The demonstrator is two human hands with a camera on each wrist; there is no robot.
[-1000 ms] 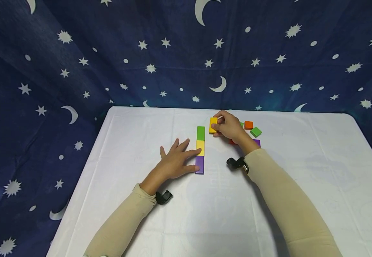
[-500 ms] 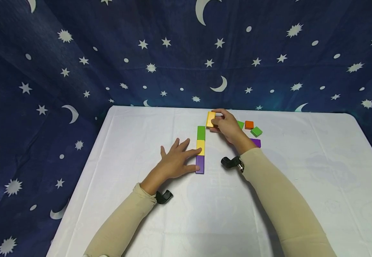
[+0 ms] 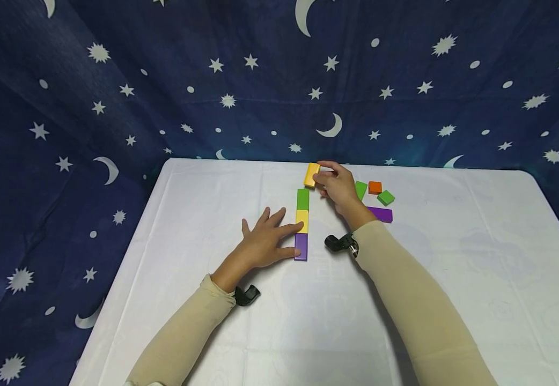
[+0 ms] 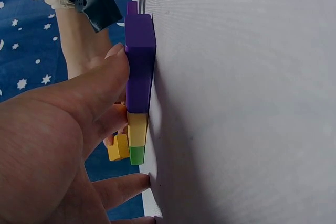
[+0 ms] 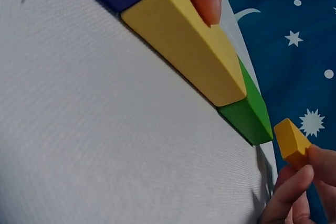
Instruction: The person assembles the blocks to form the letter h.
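Note:
A straight row on the white table holds a purple block (image 3: 301, 247), a yellow block (image 3: 300, 219) and a green block (image 3: 302, 199), set end to end. My left hand (image 3: 262, 242) lies beside the row with fingers spread, its thumb at the purple block and its index fingertip on the yellow one. Beyond the green end, my right hand (image 3: 341, 187) pinches a second yellow block (image 3: 311, 175) between thumb and fingers. In the right wrist view that held yellow block (image 5: 292, 142) is tilted and apart from the green block (image 5: 249, 109).
Right of the row lie a green block (image 3: 360, 190), an orange block (image 3: 375, 187), another green block (image 3: 385, 198) and a purple block (image 3: 380, 214), partly behind the right wrist. A dark starry curtain (image 3: 260, 80) hangs behind the table's far edge.
My right hand has carried its yellow block leftward and away from me, to beyond the green block, uncovering more of the loose blocks. The left hand and the row keep their place.

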